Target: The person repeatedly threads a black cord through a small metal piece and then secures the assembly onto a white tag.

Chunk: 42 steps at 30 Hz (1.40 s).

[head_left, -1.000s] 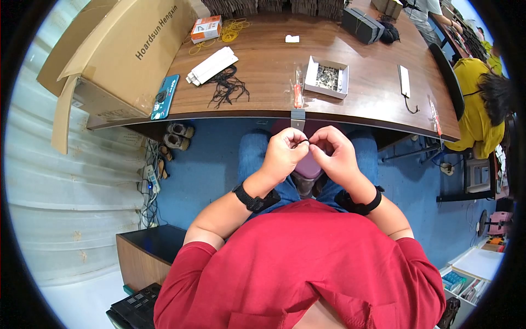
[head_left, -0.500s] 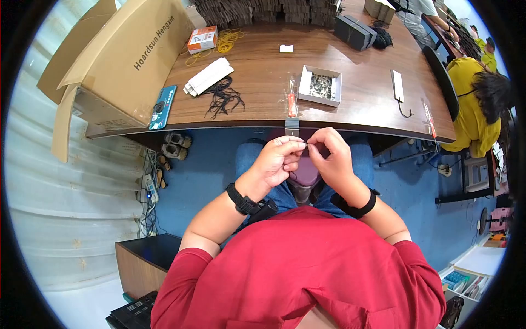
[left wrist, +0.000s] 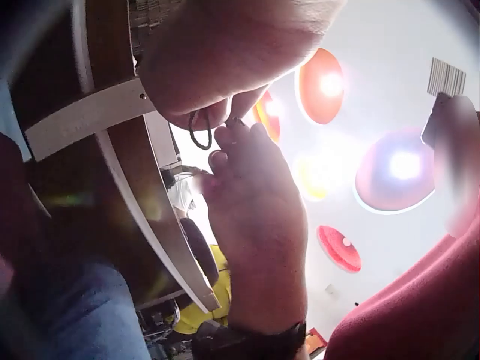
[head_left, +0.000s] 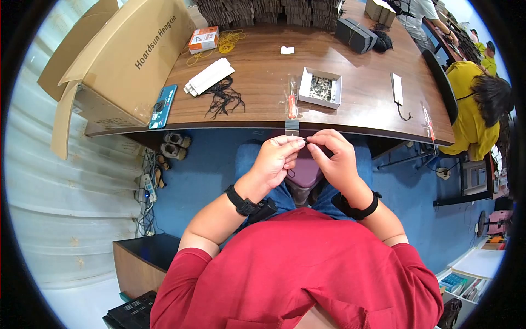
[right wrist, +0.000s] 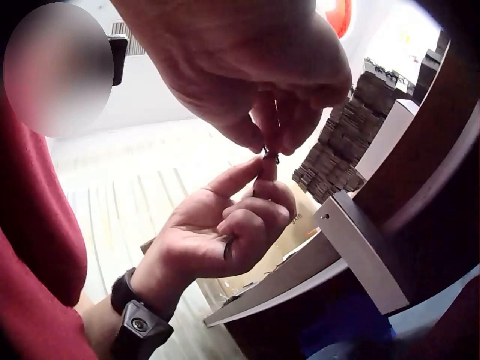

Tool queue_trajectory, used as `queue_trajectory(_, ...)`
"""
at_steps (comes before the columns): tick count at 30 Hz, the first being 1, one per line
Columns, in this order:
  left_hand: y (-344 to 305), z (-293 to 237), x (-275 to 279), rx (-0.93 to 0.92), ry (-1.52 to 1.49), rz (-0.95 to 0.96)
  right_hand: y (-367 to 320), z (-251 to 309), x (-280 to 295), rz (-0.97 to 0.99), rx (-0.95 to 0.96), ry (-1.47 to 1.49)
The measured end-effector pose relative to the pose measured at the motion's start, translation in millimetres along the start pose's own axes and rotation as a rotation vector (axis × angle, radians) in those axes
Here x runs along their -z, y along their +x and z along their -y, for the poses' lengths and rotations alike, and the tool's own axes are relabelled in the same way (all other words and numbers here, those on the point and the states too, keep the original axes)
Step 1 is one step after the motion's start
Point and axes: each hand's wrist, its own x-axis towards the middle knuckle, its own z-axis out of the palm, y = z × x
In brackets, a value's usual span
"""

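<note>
Over the person's lap, just short of the table edge, the two hands meet fingertip to fingertip. The left hand (head_left: 274,160) pinches a thin black cord (right wrist: 271,156) between thumb and forefinger, its other fingers folded toward the palm. A small loop of the black cord (left wrist: 201,135) hangs below this hand in the left wrist view. From the other side, the right hand (head_left: 337,162) pinches the same cord with thumb and forefinger. A tiny knotted bit shows between the fingertips in the right wrist view; its exact shape is hidden by the fingers.
A grey strip (head_left: 292,126) juts from the table edge before the hands, beside a red-handled tool (head_left: 291,104). Behind lie a white box of small pieces (head_left: 335,101), white strips (head_left: 211,75) with black cords (head_left: 226,100), and a large carton (head_left: 126,60).
The left hand has turned from curled close against the right to palm-up, pinching at its fingertips. The cord loop now shows beneath it. The head view has shifted slightly.
</note>
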Motion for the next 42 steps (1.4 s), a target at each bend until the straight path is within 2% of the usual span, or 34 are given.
queue_trajectory(2,0,1,0,-0.050,0.086,-0.019,2,0,-1,-0.005,0.067,-0.128)
queue_trajectory(4,-1,5,-7,-0.222,0.321,-0.087,5,2,-1,-0.022,0.172,-0.288)
queue_trajectory(7,0,7,-3,-0.558,0.752,-0.105,4,0,-3,-0.004,0.167,-0.316)
queue_trajectory(8,1,8,-1,-0.684,0.908,-0.096,2,-1,-4,0.028,0.001,-0.176)
queue_trajectory(10,-2,8,-3,-0.658,0.878,-0.112,0,-4,-4,0.088,-0.329,0.107)
queue_trajectory(11,-3,7,-5,-0.646,0.864,-0.119,-1,-2,-4,0.057,-0.298,0.106)
queue_trajectory(14,-7,1,-10,-0.691,0.881,-0.183,-1,-3,0,-0.043,0.029,-0.215)
queue_trajectory(17,-6,-1,-8,-0.685,0.945,-0.109,-4,-4,3,-0.008,-0.046,-0.090)
queue_trajectory(20,-8,-2,-11,-0.583,0.921,-0.071,-7,-6,7,0.034,-0.252,0.113)
queue_trajectory(23,-7,-1,-11,-0.539,0.817,-0.071,-13,-17,9,0.113,-0.621,0.557)
queue_trajectory(27,-5,5,-13,-0.447,0.572,-0.051,-14,-28,11,0.169,-0.768,1.078)
queue_trajectory(30,-1,5,-7,-0.430,0.520,-0.047,-14,-26,14,0.128,-0.856,1.133)
queue_trajectory(32,0,3,-1,-0.426,0.491,-0.031,-13,-29,16,-0.012,-0.769,0.931)
queue_trajectory(34,-1,2,0,-0.396,0.499,-0.044,-11,-28,23,-0.007,-0.507,0.618)
queue_trajectory(37,-2,3,-2,-0.387,0.507,-0.045,-3,-6,16,0.011,-0.237,0.317)
queue_trajectory(38,-3,4,-4,-0.391,0.515,-0.046,2,2,18,0.084,-0.223,0.255)
queue_trajectory(40,-3,5,-5,-0.389,0.530,-0.042,6,10,11,0.083,-0.113,0.173)
queue_trajectory(41,-4,5,-4,-0.383,0.537,-0.038,4,-1,4,0.059,0.033,0.046)
queue_trajectory(42,-5,5,-2,-0.379,0.545,-0.036,3,-1,3,0.072,0.038,0.007)
